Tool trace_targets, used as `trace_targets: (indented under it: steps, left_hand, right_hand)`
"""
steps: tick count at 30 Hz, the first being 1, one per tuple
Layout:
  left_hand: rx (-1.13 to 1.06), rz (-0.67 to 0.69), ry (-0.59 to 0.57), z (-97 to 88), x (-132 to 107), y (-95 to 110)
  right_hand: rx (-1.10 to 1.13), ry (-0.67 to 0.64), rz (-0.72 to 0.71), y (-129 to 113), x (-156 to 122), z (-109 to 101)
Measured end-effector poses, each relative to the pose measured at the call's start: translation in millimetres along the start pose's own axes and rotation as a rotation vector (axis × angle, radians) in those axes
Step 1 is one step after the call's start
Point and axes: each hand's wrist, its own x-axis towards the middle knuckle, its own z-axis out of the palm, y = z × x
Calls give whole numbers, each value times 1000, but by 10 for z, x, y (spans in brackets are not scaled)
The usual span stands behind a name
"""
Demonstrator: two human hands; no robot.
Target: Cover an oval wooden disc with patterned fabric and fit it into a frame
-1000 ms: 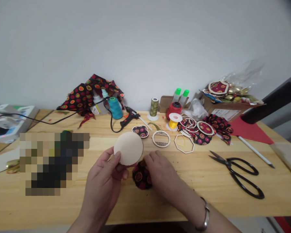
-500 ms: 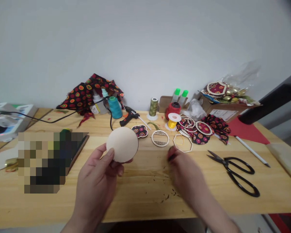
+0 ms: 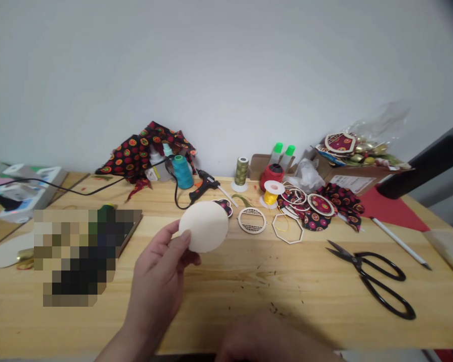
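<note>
The left hand holds a disc between thumb and fingers, its face tilted up above the counter. The right hand blurs near the front edge, its fingers' state unclear. Scraps lie just beyond it; scissors rest farther right.

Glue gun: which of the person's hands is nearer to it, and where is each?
Left. The left hand is in front and left of the glue gun, holding a pale disc; the right hand is farther, blurred near the front edge of the table.
</note>
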Motion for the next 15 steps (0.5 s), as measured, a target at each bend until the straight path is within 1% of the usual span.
trace_targets:
  steps: [1, 3, 4, 6, 8, 9, 10, 11, 12, 13, 15]
  left_hand:
    - [40, -16, -6, 15, 21, -19]
    - [134, -62, -56, 78, 64, -45]
    - [163, -77, -89, 130, 85, -51]
    - [173, -128, -190, 272, 128, -57]
    - [103, -203, -311, 429, 180, -74]
    - [67, -214, -364, 498, 211, -93]
    - [48, -213, -384, 553, 245, -122]
    - [46, -216, -399, 589, 280, -158]
    - [61, -216, -383, 606, 316, -201]
    - [92, -243, -374, 605, 350, -244]
    - [117, -288, -357, 565, 407, -319]
  right_hand:
    - [68, -57, -24, -71, -3, -83]
    - [171, -46, -2, -169, 19, -335]
    - [302, 6, 47, -191, 51, -479]
    - [424, 135, 87, -181, 151, -733]
    - [497, 219, 102, -113, 269, -881]
    - [524, 250, 106, -64, 321, -908]
    - [548, 269, 116, -8, 362, -911]
    - [571, 282, 137, 52, 388, -894]
    - [593, 285, 172, 114, 400, -866]
    - [616, 270, 221, 176, 398, -831]
    - [634, 177, 313, 293, 368, -756]
